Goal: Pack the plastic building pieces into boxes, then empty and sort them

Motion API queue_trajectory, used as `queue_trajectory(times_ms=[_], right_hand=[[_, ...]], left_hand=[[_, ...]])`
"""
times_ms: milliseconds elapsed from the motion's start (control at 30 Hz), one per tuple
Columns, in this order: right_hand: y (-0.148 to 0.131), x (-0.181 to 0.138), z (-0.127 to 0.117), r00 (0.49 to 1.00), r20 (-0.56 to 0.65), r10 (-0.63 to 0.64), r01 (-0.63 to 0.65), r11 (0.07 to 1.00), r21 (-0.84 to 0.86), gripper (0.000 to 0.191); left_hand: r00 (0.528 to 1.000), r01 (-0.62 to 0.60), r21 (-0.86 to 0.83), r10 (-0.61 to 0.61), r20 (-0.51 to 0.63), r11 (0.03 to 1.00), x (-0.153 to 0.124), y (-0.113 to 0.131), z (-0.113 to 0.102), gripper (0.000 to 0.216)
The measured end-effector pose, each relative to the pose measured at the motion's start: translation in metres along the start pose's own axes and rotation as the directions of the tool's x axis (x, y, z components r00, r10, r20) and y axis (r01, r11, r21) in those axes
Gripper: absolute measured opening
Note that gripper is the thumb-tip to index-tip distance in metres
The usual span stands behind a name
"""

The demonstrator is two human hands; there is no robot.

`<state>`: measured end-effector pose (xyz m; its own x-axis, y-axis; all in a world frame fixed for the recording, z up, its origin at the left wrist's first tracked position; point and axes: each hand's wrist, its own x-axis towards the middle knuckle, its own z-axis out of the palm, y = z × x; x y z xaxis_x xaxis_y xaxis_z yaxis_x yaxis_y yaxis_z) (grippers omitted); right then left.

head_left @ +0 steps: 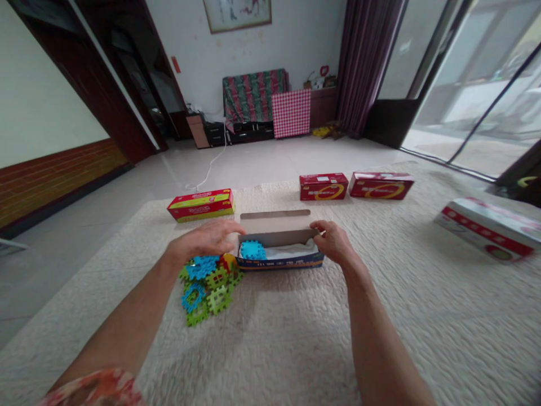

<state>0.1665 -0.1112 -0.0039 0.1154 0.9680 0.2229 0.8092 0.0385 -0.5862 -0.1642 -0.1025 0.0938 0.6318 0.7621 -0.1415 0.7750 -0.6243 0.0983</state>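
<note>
An open cardboard box point(282, 263) with a dark blue front stands on the pale quilted mat, its lid flap point(274, 221) raised at the far side. Inside, at the left end, lies a light blue interlocking tile point(252, 250); whitish paper or lining covers the rest of the bottom. My left hand point(216, 237) grips the box's left end, thumb side at the rim. At the right end, the fingers of my right hand point(333, 241) are closed on the rim. Below my left hand is a pile of green, blue, red and yellow interlocking tiles point(211, 287), touching or close to the box.
On the mat point(287, 344) sit a red and yellow box point(202, 205) at the far left, two red boxes point(323, 187) beyond, and a white and red box point(490, 228) to the right. A cloth-covered cabinet point(253, 101) stands by the wall; a white cable point(211, 163) crosses the floor.
</note>
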Motion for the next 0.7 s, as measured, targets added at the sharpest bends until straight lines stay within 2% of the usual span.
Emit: queue_trajectory(times_ms=[67, 133, 233, 367, 467, 700], right_hand=[[0.0, 0.0, 0.0, 1.0, 0.008, 0.004, -0.004, 1.0, 0.003, 0.041], [0.001, 0.0, 0.0, 1.0, 0.017, 0.007, -0.007, 1.0, 0.008, 0.041], [0.002, 0.001, 0.001, 1.0, 0.01, -0.003, 0.002, 1.0, 0.014, 0.042], [0.004, 0.001, 0.003, 0.999, -0.022, -0.029, 0.029, 0.999, 0.017, 0.041], [0.005, 0.002, 0.004, 0.999, -0.027, -0.032, 0.033, 0.999, 0.021, 0.04], [0.002, 0.0, 0.001, 1.0, -0.002, -0.012, 0.012, 1.0, 0.029, 0.041]], left_hand=[[0.987, -0.121, -0.031, 0.124, 0.104, 0.992, 0.023, 0.021, 0.007, 0.045], [0.963, -0.172, -0.05, 0.178, 0.204, 0.984, 0.046, 0.037, 0.013, 0.044], [0.924, -0.172, 0.008, 0.158, 0.348, 0.985, 0.07, 0.052, 0.018, 0.046], [0.873, -0.214, 0.095, 0.147, 0.466, 0.972, 0.081, 0.066, 0.016, 0.048], [0.844, -0.253, 0.143, 0.146, 0.515, 0.957, 0.083, 0.075, 0.015, 0.049], [0.852, -0.28, 0.251, 0.119, 0.51, 0.927, 0.083, 0.082, 0.017, 0.046]])
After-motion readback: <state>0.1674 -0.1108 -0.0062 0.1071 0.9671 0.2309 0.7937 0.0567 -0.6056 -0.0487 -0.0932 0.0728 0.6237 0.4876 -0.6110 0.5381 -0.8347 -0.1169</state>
